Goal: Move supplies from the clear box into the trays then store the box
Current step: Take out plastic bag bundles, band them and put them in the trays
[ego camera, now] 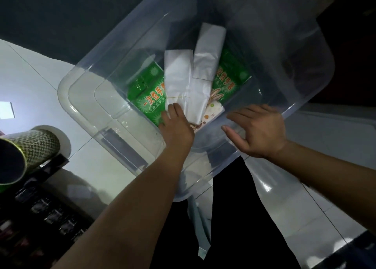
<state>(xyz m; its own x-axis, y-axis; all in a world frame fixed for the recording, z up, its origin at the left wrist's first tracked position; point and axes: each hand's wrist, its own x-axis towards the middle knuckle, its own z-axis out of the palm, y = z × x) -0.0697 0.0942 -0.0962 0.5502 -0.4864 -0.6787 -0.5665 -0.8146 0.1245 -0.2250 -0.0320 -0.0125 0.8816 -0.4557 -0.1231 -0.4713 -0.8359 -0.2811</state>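
A large clear plastic box [85, 98] fills the middle of the head view. Inside lie two white bundles [178, 75] tied with thin bands, on top of green packets with printed characters [148, 104] and a small white packet [213, 112]. My left hand [177, 124] reaches into the box, its fingers down on the near end of the left white bundle; whether they grip it is hidden. My right hand [258, 130] hovers with spread fingers at the near right rim of the box, holding nothing.
A patterned green-and-white tube [36, 146] lies at the left on a dark shelf unit [40, 207] with stocked items. Light floor tiles [30, 75] lie beneath. My dark trousers [234, 218] show below the box.
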